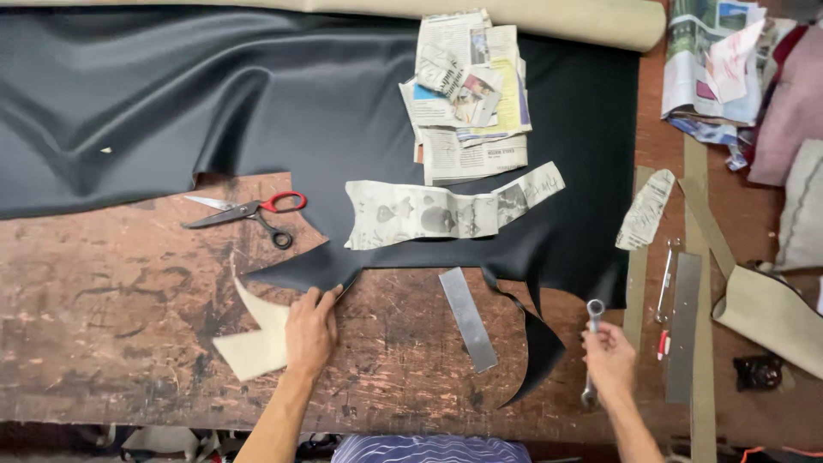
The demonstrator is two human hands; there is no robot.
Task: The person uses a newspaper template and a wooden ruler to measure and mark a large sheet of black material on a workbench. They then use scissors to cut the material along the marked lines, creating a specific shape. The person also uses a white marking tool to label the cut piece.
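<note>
Your left hand (310, 330): flat, fingers spread, pinning the black sheet (283, 111) near the bench's (103, 326) front edge; limp, probably slippery. Your right hand (609, 358): closed around a metal wrench (591, 351), stiff, gripped mid-shaft. Scissors (249, 212) lie nearby.

The left hand (310, 330) lies palm down, fingers extended and slightly spread toward the far edge of the desk, with the bare forearm running back to the near edge at a slant. The right hand (608, 358) is raised near the near-right area of the desk, fingers curled closed in a grip, knuckles up. Both forearms are bare and well apart.
</note>
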